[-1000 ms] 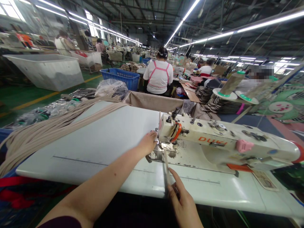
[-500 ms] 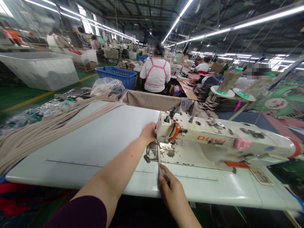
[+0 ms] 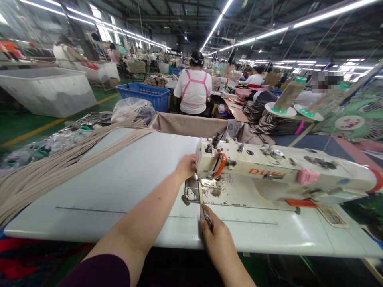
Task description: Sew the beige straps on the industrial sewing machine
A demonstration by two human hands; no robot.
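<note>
At the needle end of a white sewing machine (image 3: 236,165), my left hand (image 3: 187,166) reaches to the far left side of the machine head. Its fingertips are hidden behind the head, so what they touch does not show. A narrow beige fabric strip (image 3: 201,195) runs from under the presser foot area toward me. My right hand (image 3: 218,233) pinches the near end of this strip between thumb and forefinger, just in front of the metal plate. A small metal tool (image 3: 208,219), its kind unclear, is also tucked in the right hand.
Long beige strips (image 3: 74,163) lie in a bundle over the table's (image 3: 119,187) left side. Thread cones (image 3: 289,95) stand behind the machine, near a green fan (image 3: 350,121). Beyond the table are a cloth-lined bin (image 3: 191,125), a blue basket (image 3: 146,97) and a seated co-worker (image 3: 194,89).
The camera view has shifted slightly. Both hands stay almost where they were, the right one still pinching the strip.
</note>
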